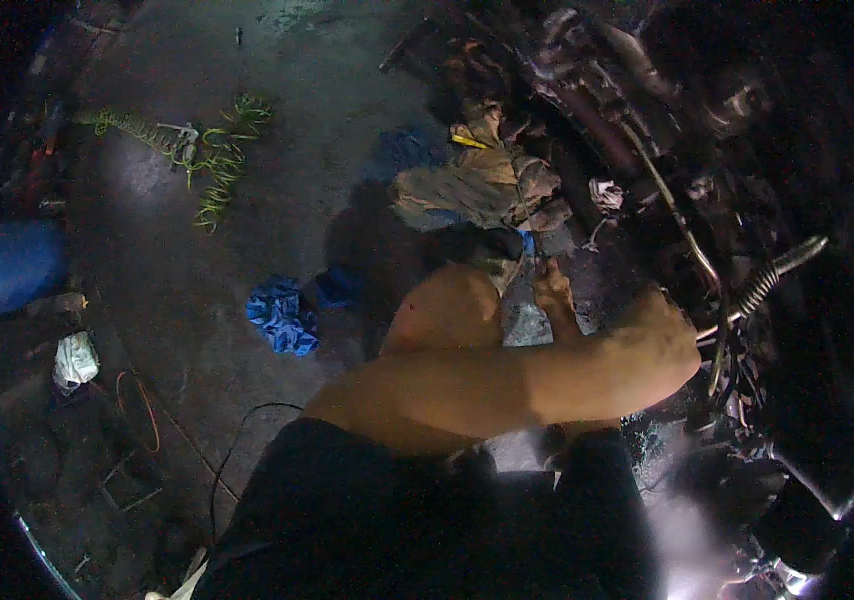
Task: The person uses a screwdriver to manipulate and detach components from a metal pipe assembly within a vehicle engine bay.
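My left forearm crosses the middle of the view to the right, and my left hand (655, 328) is at its end, among dark metal machine parts. Beside the hand a bare metal rod (797, 257) with a coil spring (755, 292) around it slants up to the right. It meets the hand's edge, but I cannot make out whether the hand grips it, since the fingers are turned away and in shadow. My right hand does not show. Above the forearm are my bent bare knee (447, 312) and a bare foot (553, 288) on the floor.
Crumpled brown cloth (477, 187) lies ahead, next to the machinery (637, 140). On the dark floor to the left are a blue cloth (284, 316), a coiled yellow-green hose (222, 165), a blue object (22, 265), a white bundle (76, 360) and a thin black cable (232, 450).
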Demonstrator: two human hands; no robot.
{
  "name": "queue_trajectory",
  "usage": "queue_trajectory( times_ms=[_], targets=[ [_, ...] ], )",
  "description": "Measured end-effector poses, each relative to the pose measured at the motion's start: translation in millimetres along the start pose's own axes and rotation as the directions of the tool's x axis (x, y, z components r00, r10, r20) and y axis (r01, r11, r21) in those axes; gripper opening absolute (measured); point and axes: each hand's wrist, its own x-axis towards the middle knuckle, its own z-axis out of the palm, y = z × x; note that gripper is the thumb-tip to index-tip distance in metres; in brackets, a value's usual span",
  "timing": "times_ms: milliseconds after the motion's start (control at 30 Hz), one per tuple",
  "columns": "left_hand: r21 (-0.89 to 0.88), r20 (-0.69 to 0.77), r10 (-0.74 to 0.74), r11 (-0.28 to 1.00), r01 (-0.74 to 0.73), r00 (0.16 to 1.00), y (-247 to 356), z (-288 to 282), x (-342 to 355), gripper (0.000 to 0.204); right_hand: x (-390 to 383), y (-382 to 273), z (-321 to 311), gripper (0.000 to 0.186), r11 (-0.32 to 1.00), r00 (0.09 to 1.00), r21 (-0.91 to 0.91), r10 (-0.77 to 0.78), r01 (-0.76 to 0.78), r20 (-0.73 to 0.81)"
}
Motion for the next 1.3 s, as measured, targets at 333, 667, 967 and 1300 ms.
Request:
queue_trajectory(
  times_ms=[333,667,967,1300],
  targets=[
    [-0.078,0.247,0.15,0.988,-0.135,0.957,16,-16,6,0.015,-136,67,-65,0.05,0.996,0.984,0.082,0.03,-0.045,0.175],
    [-0.121,0.163,0.163,0.982,-0.144,0.973,25,2,14,0.017,-38,-45,-121,0.039,0.85,0.975,0.498,-0.074,0.171,-0.208],
    [-0.129,0.15,0.15,0.983,-0.131,0.977,23,8,22,0.018,41,-68,-50,0.029,0.995,0.994,-0.098,0.02,-0.031,-0.11],
    [-0.05,0.209,0.1,0.995,-0.091,0.973,30,21,27,0.017,-107,25,-78,0.026,0.928,0.982,-0.325,-0.189,0.183,0.013]
  ],
)
